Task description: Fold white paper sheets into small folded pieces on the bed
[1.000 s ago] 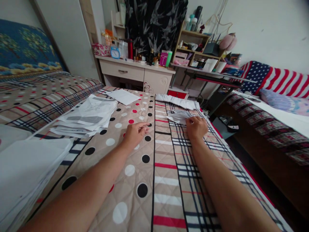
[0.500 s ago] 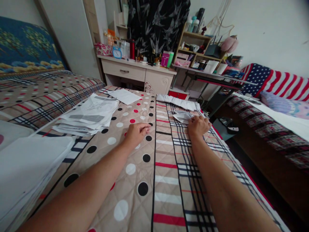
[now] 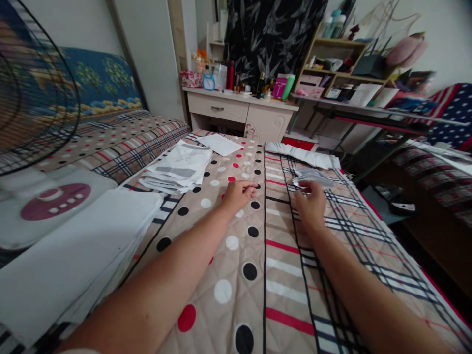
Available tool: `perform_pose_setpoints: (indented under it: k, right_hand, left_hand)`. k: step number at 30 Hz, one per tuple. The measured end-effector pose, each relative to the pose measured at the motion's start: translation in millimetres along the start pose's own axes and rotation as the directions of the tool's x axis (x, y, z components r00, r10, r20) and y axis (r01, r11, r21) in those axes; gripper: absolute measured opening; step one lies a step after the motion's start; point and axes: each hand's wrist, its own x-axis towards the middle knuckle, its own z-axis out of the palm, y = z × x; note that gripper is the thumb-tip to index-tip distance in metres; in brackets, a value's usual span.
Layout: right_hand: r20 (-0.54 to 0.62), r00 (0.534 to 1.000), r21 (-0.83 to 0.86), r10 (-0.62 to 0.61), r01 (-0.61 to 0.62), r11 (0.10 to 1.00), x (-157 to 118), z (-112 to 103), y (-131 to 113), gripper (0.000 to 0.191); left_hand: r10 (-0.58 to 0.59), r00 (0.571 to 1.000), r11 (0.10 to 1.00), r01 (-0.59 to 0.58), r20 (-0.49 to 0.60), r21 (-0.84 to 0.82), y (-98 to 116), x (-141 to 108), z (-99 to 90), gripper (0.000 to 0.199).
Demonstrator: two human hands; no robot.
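Note:
My left hand (image 3: 238,196) hovers over or rests on the dotted part of the patterned bedspread (image 3: 236,255), its fingers curled together; whether they hold something small is hidden. My right hand (image 3: 311,201) is over the plaid part, fingers apart and holding nothing. Just beyond it lies a small folded piece of grey-white paper (image 3: 311,176). A long folded white strip (image 3: 302,155) lies behind that. To the left of my left hand sits a stack of printed sheets (image 3: 179,167), with a single white sheet (image 3: 221,144) beyond it.
A larger pile of white paper (image 3: 84,246) lies at the near left, beside a fan (image 3: 37,88) with a white base. A white dresser (image 3: 217,108) with bottles stands beyond the bed. At the right is a desk with shelves (image 3: 342,78).
The view has turned left, bringing the fan in. My right hand has come away from the small folded paper, its fingers now spread. My left hand keeps much the same pose.

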Motion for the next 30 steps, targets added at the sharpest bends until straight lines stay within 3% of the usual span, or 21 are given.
perform_pose_setpoints:
  k: [2,4,7,12,16,20,22,23,24,27,30]
  right_hand:
    - [0.208,0.977,0.162,-0.043,0.009,0.987,-26,11,-24,0.027]
    - [0.339,0.931,0.164,-0.137,0.085,0.983,-47,19,-42,0.024]
    - [0.359,0.897,0.092,-0.259,0.242,0.966,-60,23,-54,0.016]
    - [0.343,0.899,0.153,-0.273,0.234,0.960,-55,20,-49,0.016]
    - [0.352,0.894,0.135,-0.277,0.244,0.960,-54,20,-49,0.017]
    - [0.336,0.894,0.149,-0.297,0.261,0.954,-55,22,-49,0.017]
    - [0.330,0.895,0.154,-0.299,0.262,0.953,-55,22,-49,0.017]
    - [0.329,0.895,0.155,-0.299,0.262,0.953,-55,22,-48,0.017]
    - [0.329,0.895,0.155,-0.300,0.262,0.953,-55,23,-48,0.017]
    - [0.326,0.897,0.157,-0.299,0.260,0.953,-55,24,-47,0.017]
    - [0.328,0.896,0.166,-0.300,0.259,0.952,-55,24,-46,0.017]
  left_hand:
    - [0.006,1.000,1.000,-0.005,-0.031,0.017,-1,1,-1.4,0.025]
    - [0.022,0.996,0.999,-0.018,-0.084,0.040,-2,1,-4.0,0.026]
    - [0.055,0.978,0.995,-0.036,-0.203,0.093,-3,2,-11.8,0.028]
    - [0.155,0.926,0.955,-0.050,-0.345,0.293,6,6,-43.9,0.031]
    - [0.196,0.943,0.880,-0.048,-0.269,0.473,18,10,-93.0,0.028]
    - [0.145,0.977,0.743,-0.004,-0.156,0.669,30,0,-158.9,0.022]
    - [0.071,0.989,0.633,0.054,-0.127,0.772,35,-13,-193.3,0.015]
    - [-0.021,0.993,0.553,0.108,-0.116,0.826,37,-23,-209.5,0.011]
    - [-0.123,0.987,0.465,0.152,-0.107,0.872,37,-33,-224.4,0.015]
    - [-0.282,0.958,0.396,0.162,-0.048,0.904,33,-68,-258.4,0.045]
    - [-0.331,0.938,0.287,0.209,-0.108,0.935,25,-97,-272.4,0.070]
